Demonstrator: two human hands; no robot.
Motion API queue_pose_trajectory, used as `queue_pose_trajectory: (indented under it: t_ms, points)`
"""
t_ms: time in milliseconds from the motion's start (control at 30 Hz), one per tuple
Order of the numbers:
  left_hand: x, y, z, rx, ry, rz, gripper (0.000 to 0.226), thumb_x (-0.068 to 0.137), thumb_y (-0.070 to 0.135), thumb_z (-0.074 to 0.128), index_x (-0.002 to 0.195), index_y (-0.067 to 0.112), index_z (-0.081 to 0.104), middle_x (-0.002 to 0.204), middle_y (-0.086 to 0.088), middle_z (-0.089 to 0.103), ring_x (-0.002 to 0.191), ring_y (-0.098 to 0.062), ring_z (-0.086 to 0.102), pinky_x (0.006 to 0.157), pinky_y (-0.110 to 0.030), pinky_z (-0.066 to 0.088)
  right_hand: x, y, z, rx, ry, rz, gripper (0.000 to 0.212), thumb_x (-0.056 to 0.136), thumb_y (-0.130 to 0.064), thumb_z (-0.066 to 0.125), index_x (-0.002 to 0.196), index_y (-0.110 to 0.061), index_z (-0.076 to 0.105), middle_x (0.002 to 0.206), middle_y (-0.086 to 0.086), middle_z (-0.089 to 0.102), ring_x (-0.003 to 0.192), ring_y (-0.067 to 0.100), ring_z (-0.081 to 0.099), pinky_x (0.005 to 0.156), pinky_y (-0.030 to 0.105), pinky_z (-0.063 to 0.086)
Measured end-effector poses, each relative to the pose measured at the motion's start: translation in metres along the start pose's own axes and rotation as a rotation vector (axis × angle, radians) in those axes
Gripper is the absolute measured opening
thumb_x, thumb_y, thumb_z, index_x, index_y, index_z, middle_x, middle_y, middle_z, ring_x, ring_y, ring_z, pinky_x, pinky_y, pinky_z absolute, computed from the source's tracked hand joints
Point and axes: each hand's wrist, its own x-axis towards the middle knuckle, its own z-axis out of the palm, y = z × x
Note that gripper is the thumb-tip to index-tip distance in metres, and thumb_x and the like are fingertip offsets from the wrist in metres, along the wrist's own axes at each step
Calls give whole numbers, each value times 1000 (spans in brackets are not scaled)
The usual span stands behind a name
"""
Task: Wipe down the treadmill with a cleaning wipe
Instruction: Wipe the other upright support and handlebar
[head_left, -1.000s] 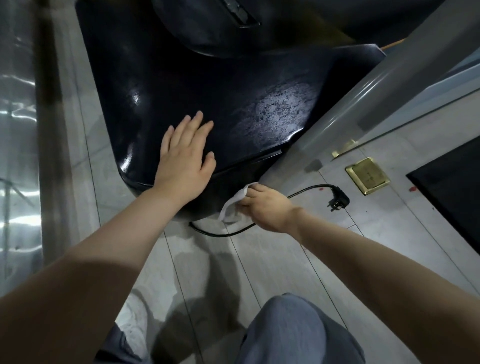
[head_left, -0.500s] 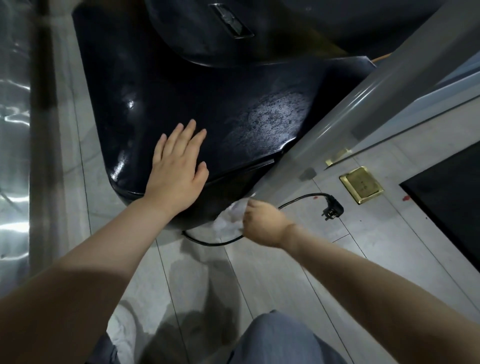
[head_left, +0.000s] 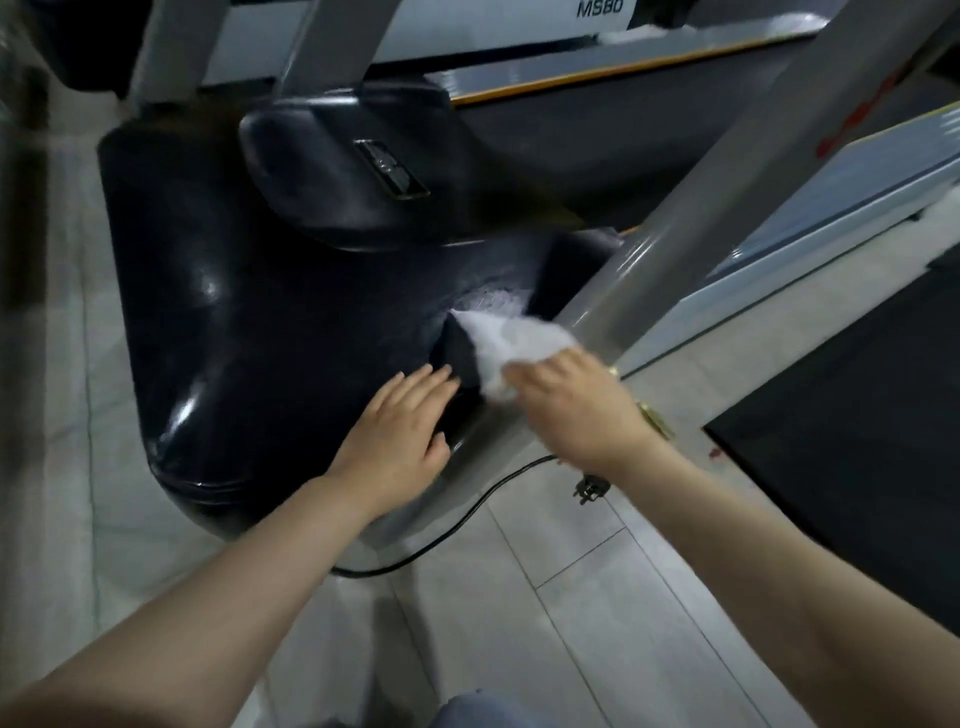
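The treadmill's glossy black motor cover fills the left and centre of the head view. A grey upright post rises from its right side. My left hand rests flat on the cover's near right edge, fingers straight. My right hand holds a white cleaning wipe and presses it on the cover's right corner, beside the foot of the post. A damp, speckled patch shows on the cover just beyond the wipe.
A black power cable curls on the pale tiled floor beneath the cover, its plug lying loose near my right wrist. A dark mat lies at right. A second machine's grey frame stands behind.
My right hand rose from the floor-level edge below the cover up onto the cover's right corner with the wipe. My view tilted up and back; my left hand stayed flat on the cover.
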Motion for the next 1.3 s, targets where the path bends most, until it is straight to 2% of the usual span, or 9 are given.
queue_pose_trajectory:
  t_ms: [100,367,533,667,767,967,1100,1167,1300]
  points:
    - [24,26,-8,-123,21,-46,65,96,21,48,156,16,24,165,2,13,152,-11,0,122,-30,3,-13,27,-9,13,24,-212,27,88,-23,52,102,-14,74,108,2,71,114,26,54,113,43,32]
    - [104,111,-73,-290,24,-27,64,100,22,45,158,23,17,165,11,6,150,-5,-4,118,-25,3,45,195,-125,-149,356,535,39,96,-30,40,107,-6,70,97,20,69,96,39,59,96,44,41]
    - [155,171,-111,-302,45,-53,56,92,19,50,146,12,33,156,-7,30,148,-24,18,118,-34,21,14,180,-116,-108,132,-50,29,89,-28,54,110,-17,70,115,2,68,109,27,61,101,38,39]
    - [158,186,-112,-324,-81,-78,76,98,30,56,158,18,10,163,-2,17,147,-21,25,118,-34,26,20,259,-170,-79,429,547,38,90,-33,42,103,-10,69,89,19,70,85,40,65,86,43,46]
    - [156,187,-99,-295,-67,-148,80,98,38,56,158,19,8,163,-1,16,146,-20,27,115,-34,31,13,302,-183,103,295,819,52,97,-38,37,141,-11,41,130,22,55,118,41,52,96,47,42]
    - [185,184,-109,-322,-100,-173,77,95,43,56,156,20,16,156,-5,29,141,-24,34,112,-36,35,4,281,-162,293,323,621,49,99,-23,40,147,-17,35,153,2,35,144,25,26,114,47,31]
    - [202,189,-115,-396,-119,-130,74,91,36,58,153,21,21,153,-5,36,135,-24,43,107,-33,39,36,262,-165,14,180,90,45,82,-9,46,121,-15,66,126,3,64,123,28,54,111,46,38]
    - [213,192,-119,-370,-129,-102,78,91,36,58,155,19,16,156,-5,32,137,-24,41,109,-32,37,47,282,-177,-135,216,18,39,72,-6,49,99,-19,74,105,1,72,103,27,63,106,41,38]
    - [235,195,-127,-285,-125,-35,87,94,45,59,158,22,5,161,1,24,142,-21,36,112,-36,36,57,322,-240,-137,209,639,33,82,-5,52,102,-22,71,111,8,67,108,35,55,89,36,37]
